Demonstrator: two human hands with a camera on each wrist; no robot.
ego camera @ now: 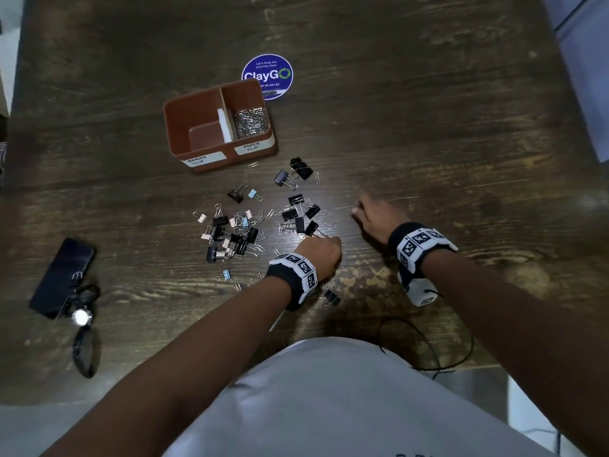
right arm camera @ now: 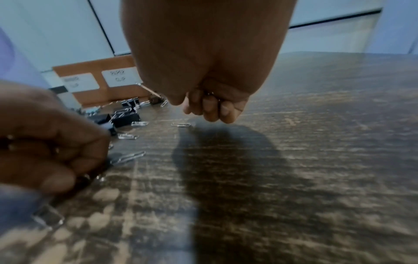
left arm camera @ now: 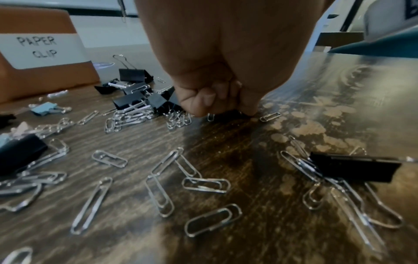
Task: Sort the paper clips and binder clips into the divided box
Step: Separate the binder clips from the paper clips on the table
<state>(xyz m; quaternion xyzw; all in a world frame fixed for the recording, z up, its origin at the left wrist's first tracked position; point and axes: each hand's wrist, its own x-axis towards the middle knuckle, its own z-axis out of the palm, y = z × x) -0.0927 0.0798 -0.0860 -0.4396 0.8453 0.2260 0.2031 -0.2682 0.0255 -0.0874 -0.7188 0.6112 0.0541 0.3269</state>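
Left hand [ego camera: 319,255] pinching a paper clip [left arm camera: 210,117], right hand [ego camera: 375,216] fisted on gathered paper clips; risk of snagging adjacent binder clips [ego camera: 301,216].

Divided box part-filled; clips scattered loose on table.

Brown divided box [ego camera: 217,127] stands upright toward the far-left part of the table [ego camera: 428,127], its near wall bearing white labels "BINDER CLIP" (left) and "PAPER CLIP" (right). The right compartment holds a heap of silver paper clips [ego camera: 251,122]; the left compartment shows bare floor, with no binder clips in it. Nearer the front edge lies a mixed spread: black binder clips [ego camera: 300,219], a few pale blue and pink ones, and silver paper clips [left arm camera: 205,185] lying flat, several interlinked. One black binder clip [ego camera: 331,298] lies apart, closest to the front edge, among a few paper clips.
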